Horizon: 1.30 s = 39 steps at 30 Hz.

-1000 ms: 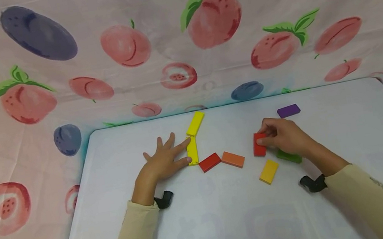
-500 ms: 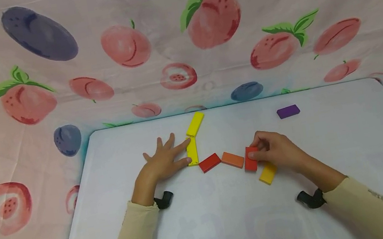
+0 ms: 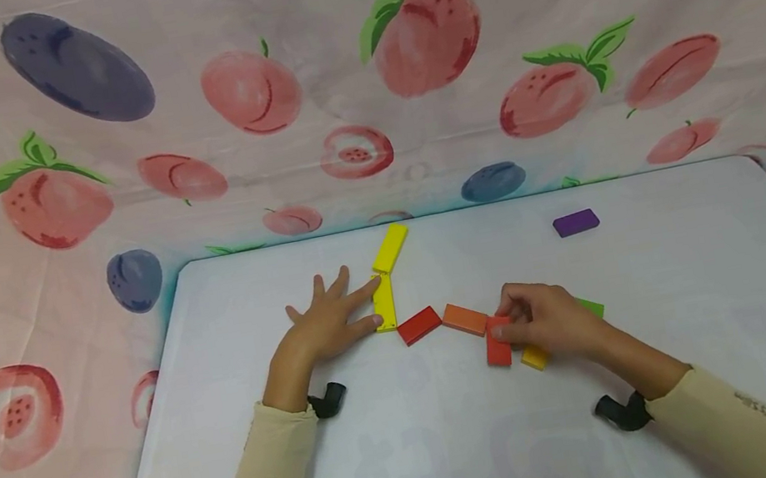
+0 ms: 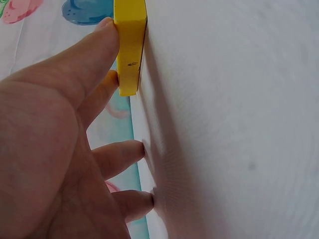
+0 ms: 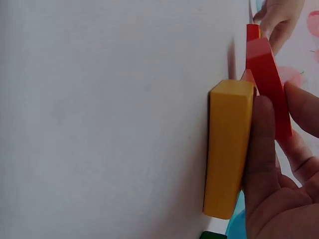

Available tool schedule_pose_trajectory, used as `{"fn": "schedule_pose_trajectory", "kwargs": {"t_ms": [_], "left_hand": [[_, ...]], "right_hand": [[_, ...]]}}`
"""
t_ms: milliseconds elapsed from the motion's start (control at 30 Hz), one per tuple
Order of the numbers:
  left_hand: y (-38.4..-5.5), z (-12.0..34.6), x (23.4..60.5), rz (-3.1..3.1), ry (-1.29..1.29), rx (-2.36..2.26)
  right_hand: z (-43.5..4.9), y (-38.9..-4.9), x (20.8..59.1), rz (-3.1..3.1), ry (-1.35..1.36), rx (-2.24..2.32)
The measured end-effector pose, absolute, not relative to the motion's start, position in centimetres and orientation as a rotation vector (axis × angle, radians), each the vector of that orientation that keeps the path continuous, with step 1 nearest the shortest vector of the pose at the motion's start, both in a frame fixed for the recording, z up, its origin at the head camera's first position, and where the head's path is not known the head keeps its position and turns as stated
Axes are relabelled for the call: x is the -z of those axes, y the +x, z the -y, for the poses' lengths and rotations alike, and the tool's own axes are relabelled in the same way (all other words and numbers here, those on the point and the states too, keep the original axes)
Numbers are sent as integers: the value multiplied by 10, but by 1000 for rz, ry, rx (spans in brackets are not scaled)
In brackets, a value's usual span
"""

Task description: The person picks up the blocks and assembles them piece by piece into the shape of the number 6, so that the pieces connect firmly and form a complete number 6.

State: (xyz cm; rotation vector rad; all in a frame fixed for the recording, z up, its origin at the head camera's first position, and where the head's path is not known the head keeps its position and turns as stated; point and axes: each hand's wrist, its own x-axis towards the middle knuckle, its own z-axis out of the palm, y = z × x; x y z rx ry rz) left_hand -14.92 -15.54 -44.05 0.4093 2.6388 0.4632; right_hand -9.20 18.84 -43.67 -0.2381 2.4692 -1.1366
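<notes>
My left hand (image 3: 324,321) lies on the white table with fingers spread. Its thumb and a fingertip touch a bright yellow block (image 3: 383,302); the left wrist view shows both tips against that block's (image 4: 130,55) face. Between thumb and fingers, my right hand (image 3: 549,321) pinches a red block (image 3: 498,351). In the right wrist view the red block (image 5: 271,84) is tilted and raised above the table, beside my thumb. From the head view it overlaps the right end of an orange block (image 3: 463,319). An amber block (image 3: 535,358) is partly hidden under my right hand.
A darker red block (image 3: 419,325) lies between the yellow and orange ones. Another yellow block (image 3: 390,248) angles away at the back. A green block (image 3: 591,306) shows behind my right hand, a purple one (image 3: 575,223) farther back. Fruit-printed cloth (image 3: 341,77) hangs behind the table.
My right hand has carried the red block left and toward the front, from near the green block to the orange block's end. My left hand has stayed in place.
</notes>
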Motion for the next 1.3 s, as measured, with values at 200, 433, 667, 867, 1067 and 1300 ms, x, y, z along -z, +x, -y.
{"fn": "schedule_pose_trajectory", "kwargs": {"t_ms": [200, 433, 667, 867, 1067, 1300], "left_hand": [[-149, 156, 440, -2635, 406, -459], [-150, 156, 440, -2632, 399, -458], [-151, 157, 443, -2630, 393, -461], [-152, 157, 443, -2627, 390, -459], [-152, 157, 444, -2627, 392, -460], [-152, 157, 443, -2630, 409, -459]], "right_hand": [[-189, -92, 437, -2470, -311, 1066], [-190, -93, 440, -2471, -374, 1017], [-188, -95, 441, -2484, -343, 951], [-187, -97, 440, -2495, -315, 898], [-186, -98, 438, -2496, -310, 877], [-185, -100, 435, -2469, -247, 874]]}}
